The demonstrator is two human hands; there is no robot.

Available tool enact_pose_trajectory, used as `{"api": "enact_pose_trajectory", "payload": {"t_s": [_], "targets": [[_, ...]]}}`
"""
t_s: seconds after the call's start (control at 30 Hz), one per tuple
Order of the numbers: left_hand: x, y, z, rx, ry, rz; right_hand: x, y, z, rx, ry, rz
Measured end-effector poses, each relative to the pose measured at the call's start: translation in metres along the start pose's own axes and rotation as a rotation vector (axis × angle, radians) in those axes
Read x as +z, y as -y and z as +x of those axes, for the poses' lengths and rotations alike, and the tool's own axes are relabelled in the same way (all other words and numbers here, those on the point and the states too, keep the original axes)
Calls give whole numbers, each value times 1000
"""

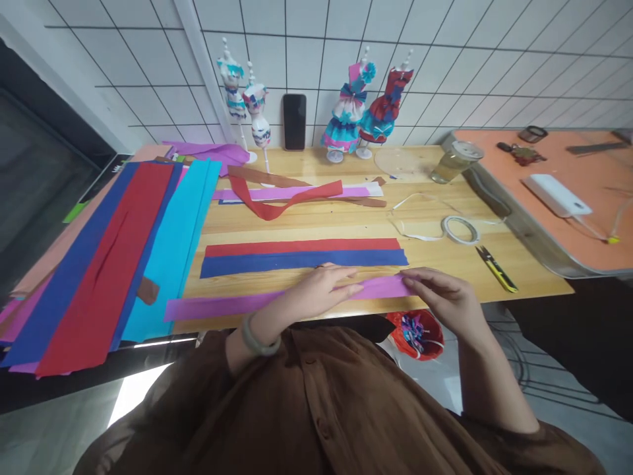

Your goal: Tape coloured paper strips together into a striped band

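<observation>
The left hand (324, 288) and its forearm hide the middle of the purple strip (217, 306) along the near edge of the worktop (297, 225), which cuts off the red bag (436, 351) of colourful scraps (415, 331) below; a glass (463, 154) at the back right holds pale liquid (444, 170). The left fingers stretch rightward over the strip, whether gripping I cannot tell, while the right hand (442, 300) bends inward, pinching the strip's right end.

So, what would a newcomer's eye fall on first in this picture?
Probably on the broad red strip on the pile of coloured strips at the left end of the table. Next come four decorated dress forms by the tiled wall. The left hand and right hand follow, on a purple strip at the front edge.
</observation>
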State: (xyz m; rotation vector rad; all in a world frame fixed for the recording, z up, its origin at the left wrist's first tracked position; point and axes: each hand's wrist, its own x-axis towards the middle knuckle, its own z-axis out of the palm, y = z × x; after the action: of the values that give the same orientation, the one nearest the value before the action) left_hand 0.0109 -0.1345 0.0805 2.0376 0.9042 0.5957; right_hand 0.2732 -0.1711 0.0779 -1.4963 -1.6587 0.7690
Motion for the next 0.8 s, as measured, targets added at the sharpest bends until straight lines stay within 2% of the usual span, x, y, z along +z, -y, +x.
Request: {"api": "enact_pose_trajectory", "payload": {"t_s": [0.1,0.2,0.3,0.5,0.57,0.8], "targets": [[1,-2,23,-47,219,-247,0,16,3,-54,29,-10],[-1,8,31,-102,264,-297,0,19,7,-56,28,3],[-10,20,27,-164,285,-266,-1,14,9,-21,-3,32],[-44,34,9,-146,487,-157,-3,2,21,48,-66,95],[-56,40,3,-150,496,-160,-3,1,28,70,-89,83],[-87,61,-12,-193,413,-154,-6,6,49,114,-148,24]]}}
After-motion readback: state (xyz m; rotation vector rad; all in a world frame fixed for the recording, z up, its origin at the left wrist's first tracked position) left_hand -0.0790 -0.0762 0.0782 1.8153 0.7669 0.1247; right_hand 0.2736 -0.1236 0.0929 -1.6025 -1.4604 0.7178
